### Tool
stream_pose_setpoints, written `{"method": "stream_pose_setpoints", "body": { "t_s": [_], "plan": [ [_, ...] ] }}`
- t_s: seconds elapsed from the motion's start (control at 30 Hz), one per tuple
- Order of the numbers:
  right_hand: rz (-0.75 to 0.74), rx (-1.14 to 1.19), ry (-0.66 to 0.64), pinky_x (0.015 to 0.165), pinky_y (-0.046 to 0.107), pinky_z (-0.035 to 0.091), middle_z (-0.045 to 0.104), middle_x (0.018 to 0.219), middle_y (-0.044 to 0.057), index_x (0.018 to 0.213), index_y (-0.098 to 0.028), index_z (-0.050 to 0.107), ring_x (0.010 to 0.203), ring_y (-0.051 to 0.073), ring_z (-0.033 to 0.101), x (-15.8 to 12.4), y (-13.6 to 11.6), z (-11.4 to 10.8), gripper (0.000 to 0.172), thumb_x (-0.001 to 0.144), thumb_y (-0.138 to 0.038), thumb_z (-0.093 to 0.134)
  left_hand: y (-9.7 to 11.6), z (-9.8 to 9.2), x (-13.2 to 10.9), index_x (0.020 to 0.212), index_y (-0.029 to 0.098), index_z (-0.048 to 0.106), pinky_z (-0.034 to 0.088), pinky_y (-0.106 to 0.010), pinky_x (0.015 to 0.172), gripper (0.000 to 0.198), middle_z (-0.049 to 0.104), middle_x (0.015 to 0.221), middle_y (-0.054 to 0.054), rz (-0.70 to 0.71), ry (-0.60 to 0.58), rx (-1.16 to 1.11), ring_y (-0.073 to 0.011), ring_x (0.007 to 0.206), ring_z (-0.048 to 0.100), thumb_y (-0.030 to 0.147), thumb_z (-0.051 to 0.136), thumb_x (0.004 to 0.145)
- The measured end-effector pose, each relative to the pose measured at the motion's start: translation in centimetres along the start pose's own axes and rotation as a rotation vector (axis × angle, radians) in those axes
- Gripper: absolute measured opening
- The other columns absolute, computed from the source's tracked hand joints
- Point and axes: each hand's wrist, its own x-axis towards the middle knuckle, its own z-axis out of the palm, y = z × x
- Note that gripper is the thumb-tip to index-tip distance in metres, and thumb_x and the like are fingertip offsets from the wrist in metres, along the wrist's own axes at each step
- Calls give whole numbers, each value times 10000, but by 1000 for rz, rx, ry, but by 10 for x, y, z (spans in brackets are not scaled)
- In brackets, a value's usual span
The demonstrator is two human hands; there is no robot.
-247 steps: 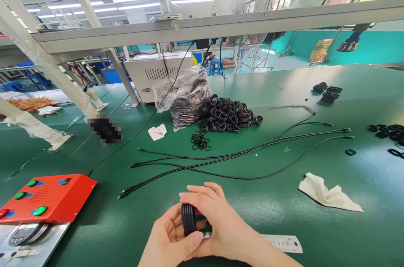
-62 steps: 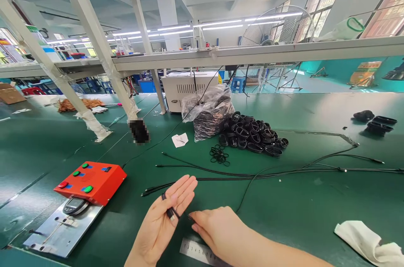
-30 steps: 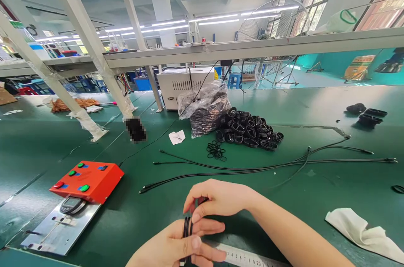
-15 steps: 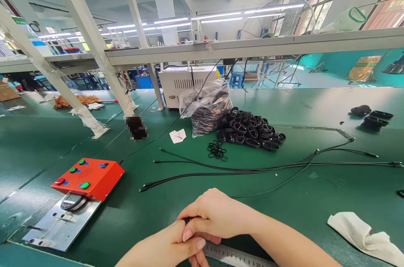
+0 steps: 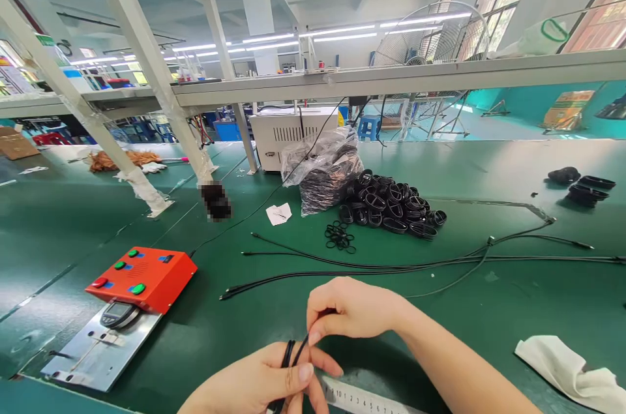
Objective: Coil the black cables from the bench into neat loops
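Observation:
At the front edge, my left hand [image 5: 261, 371] is closed, with a black cable [image 5: 288, 355] looped over its fingers. My right hand [image 5: 353, 307] pinches a strand of that cable just above the left fingertips. Part of the loop is hidden behind the left hand. A steel ruler [image 5: 364, 397] lies on the table beneath my hands. Beyond them, several long black cables [image 5: 313, 273] stretch across the green table [image 5: 205, 329]. Small black rings [image 5: 340, 236] lie near a heap of coiled black cables [image 5: 391, 202].
An orange box with buttons [image 5: 151, 277] and a metal plate with a gauge [image 5: 98, 349] stand at left. A white cloth [image 5: 562, 362] lies at right. A clear plastic bag [image 5: 325, 179] sits before a white metal case [image 5: 274, 140]. Shelf posts [image 5: 141, 62] rise at left.
My right hand has moved up and away from my left hand, drawing out a strand of the cable. More of the looped cable shows on my left hand.

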Motion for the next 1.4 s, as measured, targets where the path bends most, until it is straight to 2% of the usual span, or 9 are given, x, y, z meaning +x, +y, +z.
{"method": "stream_pose_setpoints", "body": {
  "t_s": [0.33, 0.43, 0.5, 0.57, 0.67, 0.8, 0.97, 1.17, 1.4],
  "plan": [
    [116, 263, 381, 694, 231, 468, 668, 784, -1, 784, -173, 666, 727, 129, 604, 1, -5, 21, 157, 898, -234, 577, 6, 14, 4, 976, 107, 738, 362, -88, 349, 377, 770, 1012, -199, 106, 48, -231, -60, 437, 661, 360, 459, 965],
    [234, 172, 335, 636, 225, 453, 687, 807, -2, 819, -186, 662, 736, 142, 617, -1, -2, 34, 185, 920, -234, 515, 9, 14, 4, 1011, 124, 745, 465, -92, 427, 399, 781, 1020, -160, 189, 112, -362, -80, 511, 705, 340, 411, 987],
    [256, 70, 253, 623, 222, 443, 708, 870, 5, 888, -198, 670, 764, 155, 637, -5, -4, 47, 167, 912, -209, 505, 10, 12, 2, 1171, 135, 691, 583, -166, 636, 389, 714, 1209, -155, 241, 97, -456, -176, 845, 759, 303, 391, 990],
    [261, -70, 161, 616, 229, 433, 721, 910, 23, 946, -202, 670, 757, 167, 653, -10, -11, 60, 183, 909, -184, 491, 10, 11, 0, 1281, 145, 618, 578, -278, 871, 391, 592, 1385, -128, 322, 80, -523, -266, 1181, 628, 260, 403, 976],
    [342, -328, 56, 539, 254, 379, 720, 835, 50, 1005, -188, 633, 639, 190, 648, -18, -25, 71, 220, 952, -210, 421, 9, 9, 0, 1314, 176, 591, 503, -358, 1016, 388, 484, 1487, -79, 440, 159, -540, -316, 1336, 468, 243, 416, 975],
    [376, -599, -39, 473, 266, 263, 690, 731, 21, 963, -190, 566, 535, 196, 618, -26, -37, 72, 88, 893, -191, 513, 5, 0, 10, 1296, 208, 604, 453, -375, 1077, 360, 480, 1494, -41, 500, 375, -544, -288, 1343, 466, 204, 464, 964],
    [191, -729, -29, 481, 276, 222, 647, 738, 5, 827, -186, 508, 595, 162, 593, -31, -39, 62, 198, 721, -75, 633, -2, -14, 23, 1174, 110, 680, 353, -394, 1153, 305, 644, 1329, -124, 470, 532, -606, -268, 1304, 516, 140, 513, 921],
    [-23, -595, 245, 571, 266, 304, 637, 764, -10, 831, -209, 602, 681, 126, 566, -19, -37, 23, 111, 928, -237, 557, -8, -1, 12, 1035, 106, 738, 491, -504, 1009, 246, 754, 1109, -163, 322, 368, -496, -332, 1108, 666, 202, 536, 932],
    [33, -101, 297, 675, 211, 416, 661, 841, -24, 827, -212, 680, 760, 113, 601, 16, -6, 1, 21, 841, -227, 676, 7, 21, 0, 1097, 69, 718, 613, -341, 787, 374, 710, 1188, -205, 231, 191, -419, -304, 994, 723, 322, 478, 963]
  ]
}}
